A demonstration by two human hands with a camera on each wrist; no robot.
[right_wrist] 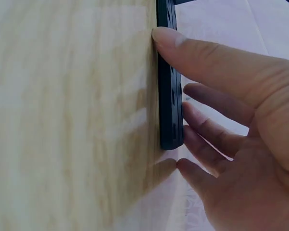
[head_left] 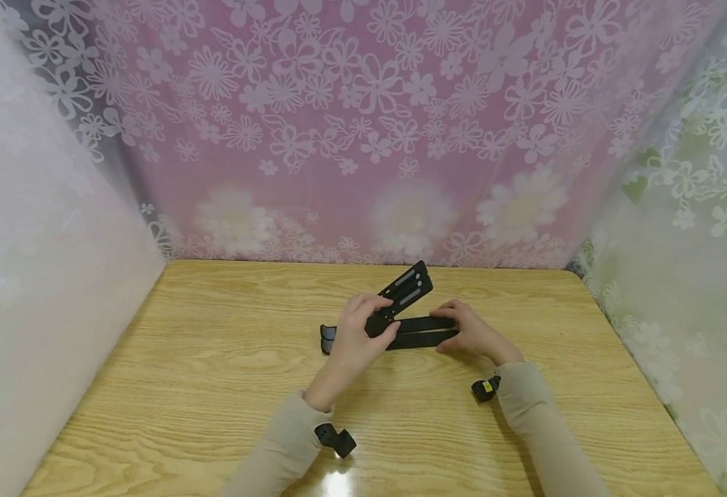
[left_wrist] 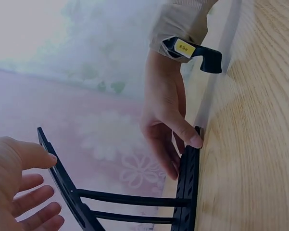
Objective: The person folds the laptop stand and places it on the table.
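A wooden table (head_left: 214,393) has yellowish, wavy grain and a rounded far right corner. Behind it hangs a pink curtain (head_left: 363,103) covered in white flower outlines, with three large, soft-edged daisies low down, just above the table's far edge. A pale curtain (head_left: 40,241) lines the left side; on the right, a whitish curtain (head_left: 699,276) carries white flowers and green patches. A bright glare (head_left: 338,484) shines on the tabletop
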